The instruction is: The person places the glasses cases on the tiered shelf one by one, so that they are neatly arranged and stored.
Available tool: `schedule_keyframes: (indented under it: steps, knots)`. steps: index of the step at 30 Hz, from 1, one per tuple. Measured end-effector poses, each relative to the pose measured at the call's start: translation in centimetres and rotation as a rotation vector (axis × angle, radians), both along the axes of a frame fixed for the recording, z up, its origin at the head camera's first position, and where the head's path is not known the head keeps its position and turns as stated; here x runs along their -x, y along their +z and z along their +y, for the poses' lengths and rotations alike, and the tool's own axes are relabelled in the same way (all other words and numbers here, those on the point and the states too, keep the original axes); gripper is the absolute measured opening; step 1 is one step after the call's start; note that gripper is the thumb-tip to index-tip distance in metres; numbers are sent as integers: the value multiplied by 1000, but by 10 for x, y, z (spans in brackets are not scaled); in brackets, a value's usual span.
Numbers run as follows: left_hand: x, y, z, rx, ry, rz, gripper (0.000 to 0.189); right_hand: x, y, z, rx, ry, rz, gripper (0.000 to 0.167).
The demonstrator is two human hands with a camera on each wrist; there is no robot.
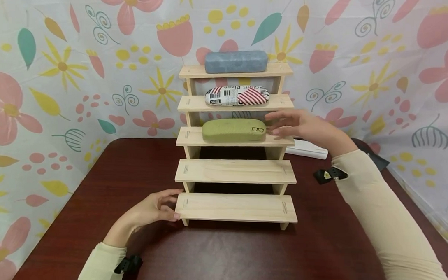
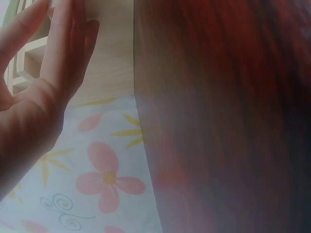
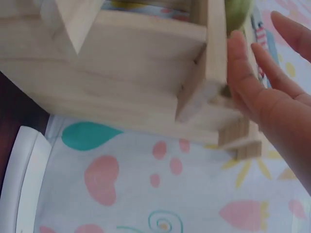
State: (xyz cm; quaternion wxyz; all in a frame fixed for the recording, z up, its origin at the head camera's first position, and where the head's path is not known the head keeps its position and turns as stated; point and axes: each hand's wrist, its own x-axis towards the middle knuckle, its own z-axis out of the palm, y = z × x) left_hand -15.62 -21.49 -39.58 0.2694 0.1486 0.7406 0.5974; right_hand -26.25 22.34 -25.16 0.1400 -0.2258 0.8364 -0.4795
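Observation:
A stepped wooden display rack (image 1: 235, 171) stands on the table. On its third step from the top lies a green glasses case (image 1: 229, 130) with a small glasses print. The fingers of my right hand (image 1: 302, 125) are outstretched, fingertips right at the case's right end; in the right wrist view this hand (image 3: 277, 97) reaches along the step beside the green case (image 3: 237, 13). My left hand (image 1: 151, 209) is at the left end of the lowest step, thumb at the front corner, fingers towards the back; the left wrist view shows its fingers (image 2: 63, 48) fairly straight.
A blue-grey glasses case (image 1: 235, 61) lies on the top step and a newsprint-patterned one (image 1: 237, 96) on the second. Behind the rack's right side is a white object (image 1: 307, 149). A flower-patterned cloth (image 1: 137, 71) hangs behind the dark red table (image 1: 220, 259).

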Motion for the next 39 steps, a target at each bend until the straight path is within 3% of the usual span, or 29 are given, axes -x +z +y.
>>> schedule_keyframes:
  steps: [5,9,16,19,25,29,39]
  knots:
    - [0,0,0,4,6,3,82,-6,0,23,49,-43,63,45]
    - [0,0,-1,-7,0,2,82,-4,-12,50,162,-58,101,42]
    - [0,1,0,-20,-7,0,82,10,-51,105,532,-52,-4,45]
    - [1,1,0,-23,-10,6,82,15,-73,126,584,-112,-60,50]
    - [1,2,1,-28,-5,-5,81,25,-112,155,537,-290,-153,60]
    - [0,2,0,-27,0,-5,81,31,-132,167,494,-336,-200,67]
    - [0,2,-1,-18,-1,-3,81,44,-155,170,179,-374,-215,80]
